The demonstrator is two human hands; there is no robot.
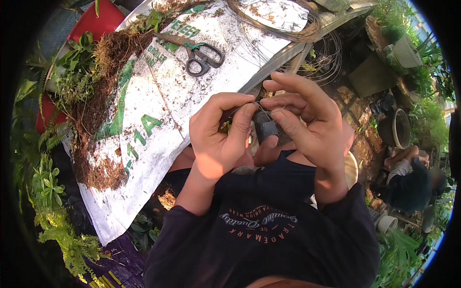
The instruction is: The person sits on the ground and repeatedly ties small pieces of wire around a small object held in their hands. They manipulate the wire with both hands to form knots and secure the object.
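Both hands are raised in front of my chest, fingertips close together. A thin wire (266,108) with a small loop runs between them. My left hand (224,127) pinches the wire between thumb and forefinger. My right hand (306,117) grips its looped part between thumb and forefinger, the other fingers loosely curved. Ahead of my hands, black-handled scissors (204,59) with green wrapping at the pivot lie on a white woven sack (187,97). A large coil of thin wire (306,27) rests across the sack's far right corner and hangs over the edge.
Brown fibrous moss (90,104) and uprooted green plants (77,72) cover the sack's left side. A metal beam (277,66) edges the work surface. To the right stand a round pot (399,127) and potted plants; another person (407,180) sits farther off. Ferns grow at left.
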